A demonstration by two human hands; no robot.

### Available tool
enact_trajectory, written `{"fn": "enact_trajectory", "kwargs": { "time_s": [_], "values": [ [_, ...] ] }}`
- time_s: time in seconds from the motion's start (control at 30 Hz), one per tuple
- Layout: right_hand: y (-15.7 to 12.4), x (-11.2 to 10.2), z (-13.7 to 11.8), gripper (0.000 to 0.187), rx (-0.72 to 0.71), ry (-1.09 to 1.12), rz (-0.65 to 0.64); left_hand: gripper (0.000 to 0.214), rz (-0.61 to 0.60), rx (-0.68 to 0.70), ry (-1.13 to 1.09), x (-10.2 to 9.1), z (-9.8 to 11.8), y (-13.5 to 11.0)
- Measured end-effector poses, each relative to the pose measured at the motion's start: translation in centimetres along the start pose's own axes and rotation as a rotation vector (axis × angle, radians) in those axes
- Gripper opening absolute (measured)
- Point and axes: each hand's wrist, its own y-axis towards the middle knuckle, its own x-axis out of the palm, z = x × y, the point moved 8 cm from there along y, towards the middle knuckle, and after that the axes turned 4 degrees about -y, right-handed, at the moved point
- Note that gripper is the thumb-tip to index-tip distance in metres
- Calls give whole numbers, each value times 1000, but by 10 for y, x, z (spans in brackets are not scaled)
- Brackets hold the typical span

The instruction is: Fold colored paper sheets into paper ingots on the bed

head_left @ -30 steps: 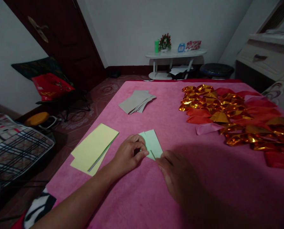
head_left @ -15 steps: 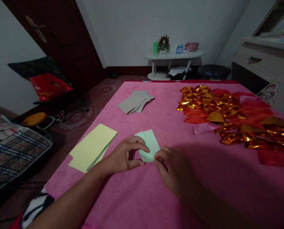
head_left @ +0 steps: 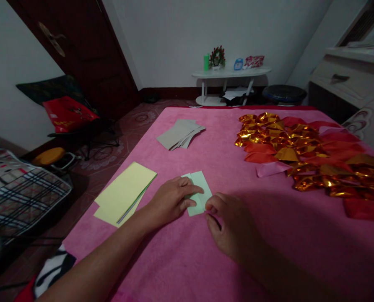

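Note:
A folded sheet of light green paper (head_left: 202, 181) lies on the pink cloth in front of me, with creases and flaps on its face. My left hand (head_left: 174, 196) holds it down from the left, index finger stretched across it and thumb on its lower left part. At the lower right corner, my right hand (head_left: 226, 222) has curled fingers and a thumb closed on the paper's edge. To the left of my left hand lies a stack of yellow paper sheets (head_left: 125, 188), with other colours showing along its edge.
Grey paper pieces (head_left: 179, 134) lie fanned farther back. Shiny gold and red folded pieces (head_left: 284, 138) cover the right side of the pink-covered table (head_left: 162, 268). A chair with a red bag (head_left: 69, 114) stands left; a small white table (head_left: 231, 74) is by the wall.
My left thumb has moved from below the paper's edge up onto the green paper, and the index finger reaches farther right. My right hand stays at the lower right corner. The view has shifted slightly.

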Motion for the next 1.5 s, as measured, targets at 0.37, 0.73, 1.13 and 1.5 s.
{"fn": "enact_trajectory", "kwargs": {
  "time_s": [0.37,0.73,1.13,1.5],
  "values": [
    [0,-1,-1,15,-21,-15,-3,7,-186,-31,102,2,7,24],
    [-4,-3,-5,22,-74,-30,42,6,-165,-67,93,1,6,20],
    [-14,-4,-17,23,-217,-88,26,8,-108,-87,72,-1,4,18],
    [-17,1,-17,23,-229,-138,-6,15,-67,-52,-41,-6,-1,9]
  ]
}}
